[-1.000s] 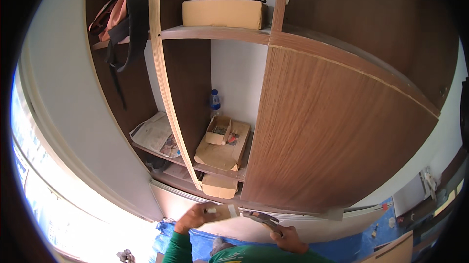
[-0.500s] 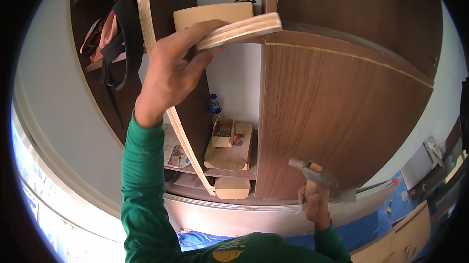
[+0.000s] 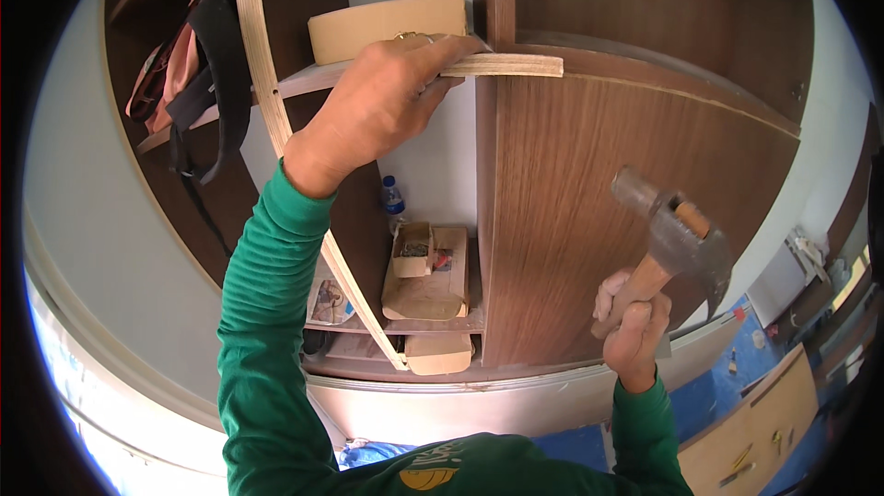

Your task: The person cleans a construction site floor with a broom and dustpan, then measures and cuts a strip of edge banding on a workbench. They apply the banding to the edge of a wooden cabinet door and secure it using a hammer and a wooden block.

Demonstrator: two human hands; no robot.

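My left hand (image 3: 382,100) grips a short strip of plywood (image 3: 516,65), fingers over the top and thumb beneath. The strip lies level along the front edge of the cabinet's middle shelf, its right end over the top of the brown wood-grain panel (image 3: 589,210). Whether it touches the edge, I cannot tell. Lower on the right, my right hand (image 3: 633,316) is wrapped round the wooden handle of a claw hammer (image 3: 681,238). The hammer is raised in front of the panel, head up and claw to the right.
A long plywood edge (image 3: 262,63) runs down the cabinet's front on the left. Bags (image 3: 216,54) hang beyond it. Cardboard boxes (image 3: 387,26) and a water bottle (image 3: 393,201) stand on the shelves. A board with tools (image 3: 755,441) lies at the lower right.
The plywood strip has moved right and now lies level instead of tilted. My right hand has lifted the hammer up and to the right, closer to the view.
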